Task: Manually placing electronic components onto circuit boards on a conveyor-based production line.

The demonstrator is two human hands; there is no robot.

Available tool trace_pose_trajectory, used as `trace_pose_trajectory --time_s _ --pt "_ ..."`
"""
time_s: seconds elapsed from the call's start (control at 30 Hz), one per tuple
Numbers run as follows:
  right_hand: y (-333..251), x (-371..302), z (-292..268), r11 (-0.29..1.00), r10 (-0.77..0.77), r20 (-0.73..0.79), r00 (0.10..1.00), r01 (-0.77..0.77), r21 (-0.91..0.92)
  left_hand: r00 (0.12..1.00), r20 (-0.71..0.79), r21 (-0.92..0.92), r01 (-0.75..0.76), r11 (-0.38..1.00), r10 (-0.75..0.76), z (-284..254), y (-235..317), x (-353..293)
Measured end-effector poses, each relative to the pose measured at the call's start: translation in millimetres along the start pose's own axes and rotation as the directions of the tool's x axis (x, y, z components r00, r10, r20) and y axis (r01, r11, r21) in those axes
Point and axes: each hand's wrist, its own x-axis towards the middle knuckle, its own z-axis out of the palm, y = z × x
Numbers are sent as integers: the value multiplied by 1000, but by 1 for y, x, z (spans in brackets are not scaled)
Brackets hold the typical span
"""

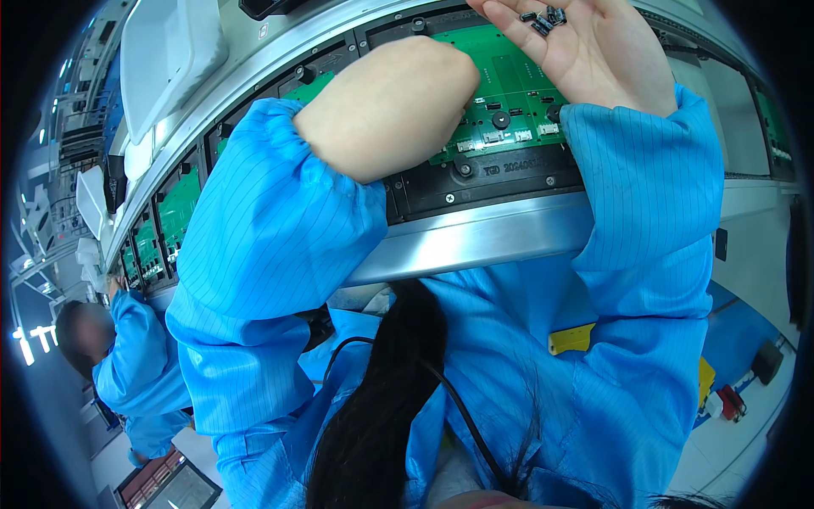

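Observation:
Palm up at the top right, my right hand (606,59) carries several small black cylindrical capacitors (543,20) in its cupped palm. My left hand (407,97) is bent over a green circuit board (500,72), its back and wrist toward me. The fingers of that hand are hidden behind it, so I cannot see what they hold or touch. Small white connectors (523,136) line the board's near edge. A black frame (509,170) with round knobs and screws surrounds the board.
A metal rail (483,237) runs along the near side of the frame. More framed green boards (178,212) follow on the left. White plastic bins (165,64) stand at the upper left. Farther left, another person in a blue smock (140,365) works along the same line.

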Motion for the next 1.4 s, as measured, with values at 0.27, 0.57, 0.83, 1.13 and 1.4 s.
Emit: trace_pose_trajectory --time_s 0.27,0.57,0.83,1.13,1.4 --pt "-1 8 -8 999 31 -63 998 -33 -34 980 189 -56 73 996 -61 3 2 15" --pt "10 13 11 991 74 70 995 -81 103 853 -519 -354 -162 921 -50 -23 -13 4" --pt "9 16 9 957 132 136 982 -162 241 898 -438 -334 -119 935 -42 -23 -17 19" --pt "21 26 6 973 175 127 976 -192 132 816 -571 -320 -122 939 -89 -25 -29 -2" --pt "8 15 20 975 178 -94 980 -162 152 915 -339 -396 71 915 -218 -22 -56 -76"
